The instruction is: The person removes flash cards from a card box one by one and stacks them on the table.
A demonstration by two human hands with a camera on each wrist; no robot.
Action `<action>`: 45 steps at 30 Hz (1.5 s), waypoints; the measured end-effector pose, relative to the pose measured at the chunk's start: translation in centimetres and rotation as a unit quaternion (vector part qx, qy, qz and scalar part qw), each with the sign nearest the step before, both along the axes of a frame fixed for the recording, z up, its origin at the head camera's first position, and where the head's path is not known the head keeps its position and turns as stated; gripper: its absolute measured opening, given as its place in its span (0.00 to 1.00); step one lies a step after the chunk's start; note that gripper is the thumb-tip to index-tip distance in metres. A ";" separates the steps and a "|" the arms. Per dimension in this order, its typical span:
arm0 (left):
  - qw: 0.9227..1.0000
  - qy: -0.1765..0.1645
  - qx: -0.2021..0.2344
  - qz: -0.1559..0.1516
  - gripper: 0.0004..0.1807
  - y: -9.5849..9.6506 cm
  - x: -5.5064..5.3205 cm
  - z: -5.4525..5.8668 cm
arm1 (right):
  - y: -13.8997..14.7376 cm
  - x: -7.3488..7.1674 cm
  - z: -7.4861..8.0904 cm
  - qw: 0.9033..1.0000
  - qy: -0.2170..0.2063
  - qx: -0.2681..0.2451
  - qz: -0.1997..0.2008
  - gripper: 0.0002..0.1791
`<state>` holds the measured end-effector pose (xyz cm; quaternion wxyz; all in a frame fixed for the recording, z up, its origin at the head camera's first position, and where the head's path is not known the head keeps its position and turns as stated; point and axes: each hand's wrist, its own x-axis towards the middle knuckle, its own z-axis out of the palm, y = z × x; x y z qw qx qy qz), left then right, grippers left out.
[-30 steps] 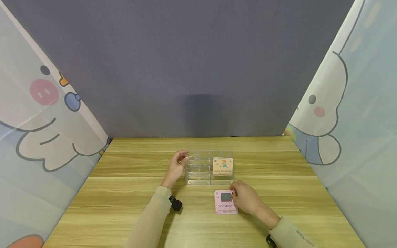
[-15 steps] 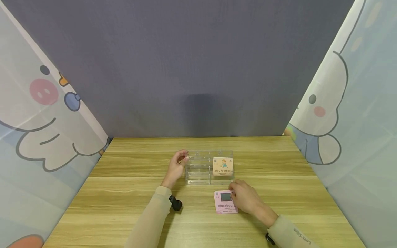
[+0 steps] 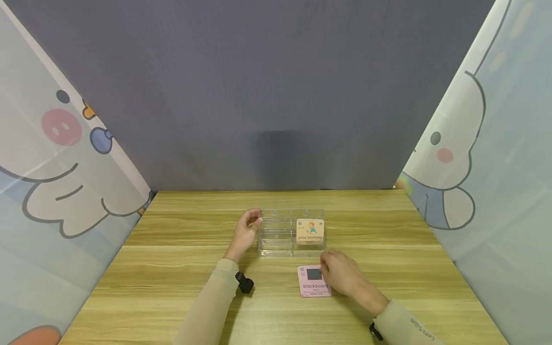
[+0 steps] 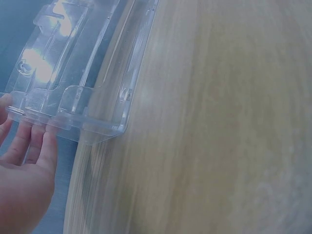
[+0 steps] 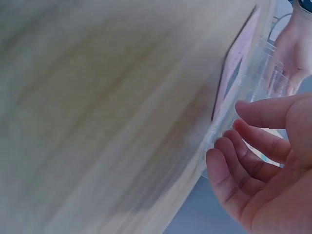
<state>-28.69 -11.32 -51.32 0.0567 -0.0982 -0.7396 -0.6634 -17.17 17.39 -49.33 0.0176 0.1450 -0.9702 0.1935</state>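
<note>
My left hand (image 3: pixel 245 235) grips the left side of a clear plastic rack (image 3: pixel 275 253) with divided compartments. In the left wrist view, its thumb and fingers lie on either side of the rack's end wall (image 4: pixel 100 127). A beige "play football" card (image 3: pixel 309 232) sits in the rack's right half. In front of the rack, a pink "blackboard" card (image 3: pixel 315 287) lies face up on the table. My right hand (image 3: pixel 342 275) hovers over that card's upper right corner. The right wrist view shows its fingers loosely bent, with nothing between thumb and forefinger.
Underneath is a wood-grain table (image 3: pixel 181 258). A dark grey panel (image 3: pixel 276 96) rises behind its back edge. Cartoon-printed curtains (image 3: pixel 64 191) stand at both sides. Each wrist carries a small black device (image 3: pixel 245 282).
My right fingertips have come slightly off the blackboard card, showing more of its word. The left hand, the rack and the cards hold practically the same places.
</note>
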 end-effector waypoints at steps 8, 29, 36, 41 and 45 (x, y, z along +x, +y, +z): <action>1.000 0.000 -0.001 0.001 0.19 0.1 0.2 0.2 | 0.0 -0.2 0.7 1.000 -0.011 -0.021 -0.006 0.06; 1.000 -0.014 0.001 -0.005 0.18 0.3 0.8 1.5 | 0.4 -1.2 1.4 0.998 0.056 -0.035 -0.012 0.08; 1.000 -0.006 -0.006 -0.012 0.16 0.3 2.0 3.1 | 0.6 -1.6 2.1 0.997 0.060 -0.050 -0.022 0.07; 1.000 -0.015 0.002 -0.007 0.16 0.4 1.7 2.7 | 0.5 -1.8 2.5 0.995 0.078 -0.061 -0.023 0.04; 1.000 -0.016 0.001 -0.001 0.16 0.5 1.8 2.7 | 0.5 -2.0 2.7 0.991 0.112 -0.065 -0.018 0.04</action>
